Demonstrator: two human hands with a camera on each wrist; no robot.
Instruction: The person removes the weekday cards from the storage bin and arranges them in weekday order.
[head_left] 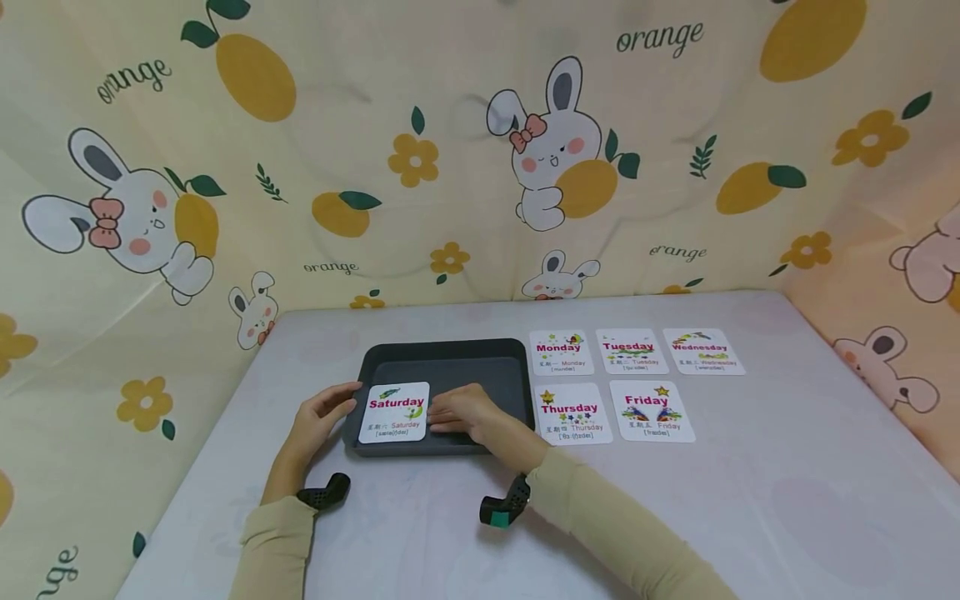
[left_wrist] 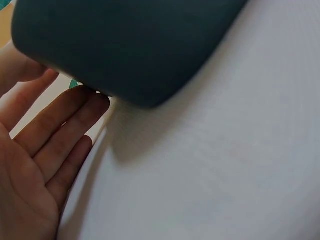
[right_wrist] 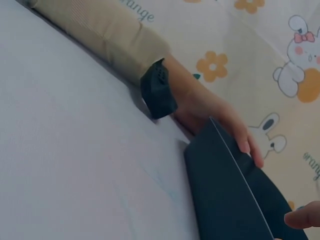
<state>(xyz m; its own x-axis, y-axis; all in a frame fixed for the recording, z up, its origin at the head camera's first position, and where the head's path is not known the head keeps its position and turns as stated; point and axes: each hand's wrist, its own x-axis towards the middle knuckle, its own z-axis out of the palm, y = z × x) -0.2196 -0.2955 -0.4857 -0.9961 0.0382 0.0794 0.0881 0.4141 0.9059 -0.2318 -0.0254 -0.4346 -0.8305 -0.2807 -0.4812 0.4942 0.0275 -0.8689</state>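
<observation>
A dark grey tray (head_left: 450, 450) stands on the table. Inside, toward its left front, a white "Saturday" card (head_left: 394, 425) lies face up with a small green and yellow picture. My left hand (head_left: 318, 421) rests at the tray's left side, fingertips at the rim. The left wrist view shows its fingers (left_wrist: 62, 120) fairly straight against the tray's dark outer wall (left_wrist: 130, 55). My right hand (head_left: 468, 412) reaches over the tray, its extended fingertips right at the card's right edge. Only a fingertip (right_wrist: 302, 216) of it shows at the right wrist view's edge; its thumb is hidden in the head view.
Right of the tray, cards lie in two rows: Monday (head_left: 561, 354), Tuesday (head_left: 632, 352) and Wednesday (head_left: 703, 352) behind, Thursday (head_left: 573, 414) and Friday (head_left: 652, 412) in front. The pale tabletop (head_left: 780, 500) meets a patterned cloth backdrop (head_left: 465, 83) at the back.
</observation>
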